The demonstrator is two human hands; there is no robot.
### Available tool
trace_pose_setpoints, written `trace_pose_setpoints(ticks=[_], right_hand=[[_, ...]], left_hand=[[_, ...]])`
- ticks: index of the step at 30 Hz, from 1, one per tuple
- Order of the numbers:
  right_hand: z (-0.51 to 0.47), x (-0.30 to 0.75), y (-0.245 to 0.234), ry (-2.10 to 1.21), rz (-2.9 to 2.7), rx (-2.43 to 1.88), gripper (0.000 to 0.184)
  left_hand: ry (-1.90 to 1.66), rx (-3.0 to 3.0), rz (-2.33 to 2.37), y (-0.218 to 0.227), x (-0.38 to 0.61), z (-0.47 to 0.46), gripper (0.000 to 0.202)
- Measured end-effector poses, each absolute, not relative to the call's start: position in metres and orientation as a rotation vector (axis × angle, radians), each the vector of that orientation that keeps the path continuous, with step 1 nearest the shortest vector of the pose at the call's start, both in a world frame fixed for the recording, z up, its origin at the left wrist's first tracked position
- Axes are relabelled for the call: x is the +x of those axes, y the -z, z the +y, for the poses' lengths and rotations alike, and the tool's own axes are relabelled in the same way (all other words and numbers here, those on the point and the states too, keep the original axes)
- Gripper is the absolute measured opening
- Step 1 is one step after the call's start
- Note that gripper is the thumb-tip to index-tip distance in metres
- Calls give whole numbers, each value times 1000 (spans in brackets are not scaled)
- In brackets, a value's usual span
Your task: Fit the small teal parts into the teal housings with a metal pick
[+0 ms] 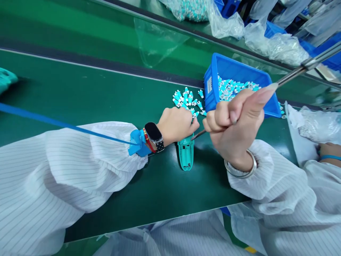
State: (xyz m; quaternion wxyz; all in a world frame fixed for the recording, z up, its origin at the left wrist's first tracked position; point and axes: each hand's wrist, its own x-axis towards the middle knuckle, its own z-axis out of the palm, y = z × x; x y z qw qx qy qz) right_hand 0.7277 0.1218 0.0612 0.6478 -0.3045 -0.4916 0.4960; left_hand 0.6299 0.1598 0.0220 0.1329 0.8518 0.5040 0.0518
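Observation:
A teal plastic housing (pixel 186 156) lies on the green bench, its open inside facing up with small dark parts in it. My left hand (pixel 177 124) covers its far end, fingers curled and thumb pressed down against it. My right hand (pixel 237 122) is closed around a slim metal tool (pixel 291 75). The thin tip of this tool reaches the housing beside my left thumb; whether it touches a part inside I cannot tell. Just beyond my left hand lies a loose pile of small teal-and-white parts (pixel 183 98).
A blue bin (pixel 209 85) of similar small parts stands behind my right hand. Another teal piece (pixel 7 79) lies at the far left. Plastic bags (pixel 282 46) fill the shelf behind. At right, another person's forearm (pixel 330 151) rests near a bag. A blue strap (pixel 66 125) runs from my left wrist.

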Motion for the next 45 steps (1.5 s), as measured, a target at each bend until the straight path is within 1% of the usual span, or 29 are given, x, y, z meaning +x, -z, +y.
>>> trace_pose_setpoints(ticks=[5,12,20,28,34,37,42,45], right_hand=[[119,728,-57,-1118,-1166,-717,50],[117,726,-53,-1083,-1169,-736,52],[119,727,-52,-1140,-1124,-662,51],[118,725,-48,-1074,-1170,-693,49],[112,722,-40,-1051,-1218,-595,48],[112,723,-38,-1071,-1237,-532,47],[112,728,-46,-1116,-1125,-600,48],[104,732,-54,-1242,-1116,-652,47]], left_hand=[[-92,2509,1435,-22,629,160,38],[-128,2514,1430,-20,628,160,37],[-113,2529,1428,-20,629,161,37],[-99,2481,1439,-21,629,161,35],[-87,2411,1497,-24,628,162,36],[-92,2430,1487,-25,627,161,38],[-101,2451,1526,-21,627,160,41],[-142,2470,1562,-16,629,161,44]])
